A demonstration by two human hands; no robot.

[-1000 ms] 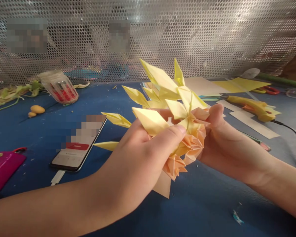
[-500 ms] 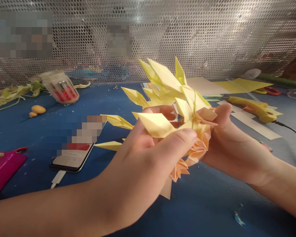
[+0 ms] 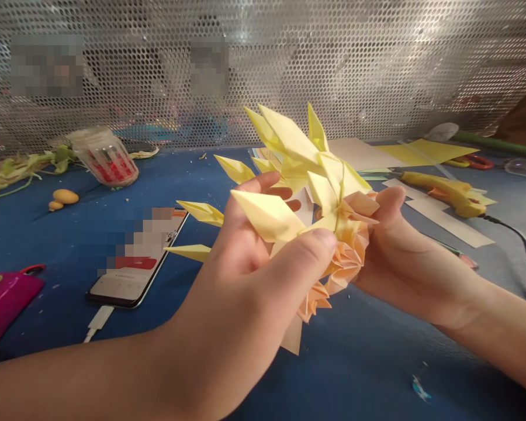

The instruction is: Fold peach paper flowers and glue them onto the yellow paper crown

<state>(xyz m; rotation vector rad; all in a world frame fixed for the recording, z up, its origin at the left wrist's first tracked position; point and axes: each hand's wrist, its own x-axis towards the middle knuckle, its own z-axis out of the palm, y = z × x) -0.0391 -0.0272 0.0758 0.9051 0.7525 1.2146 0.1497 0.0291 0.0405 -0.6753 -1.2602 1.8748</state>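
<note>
A folded-paper piece with pointed yellow petals (image 3: 289, 131) and pleated orange parts (image 3: 348, 257) is held up between both hands. My left hand (image 3: 263, 251) grips it from the left, thumb pressed on the yellow paper near the orange part, its other fingers behind a yellow petal (image 3: 269, 216). On the right side, my right hand (image 3: 398, 251) holds the piece by the orange part, its thumb tip beside the folds and its other fingers hidden behind. More yellow points (image 3: 201, 211) stick out left of my left hand.
A phone (image 3: 135, 263) with a white cable and a magenta object (image 3: 15, 301) lie at left. Behind are a tilted jar (image 3: 107, 158) and a perforated metal panel (image 3: 267, 64). Paper sheets (image 3: 447, 219), a yellow glue gun (image 3: 447, 190) and red-handled scissors (image 3: 480, 162) lie at right.
My left hand has shifted slightly left, and its fingers behind the petal have risen and spread a little. The paper piece is still held, a bit further left in view.
</note>
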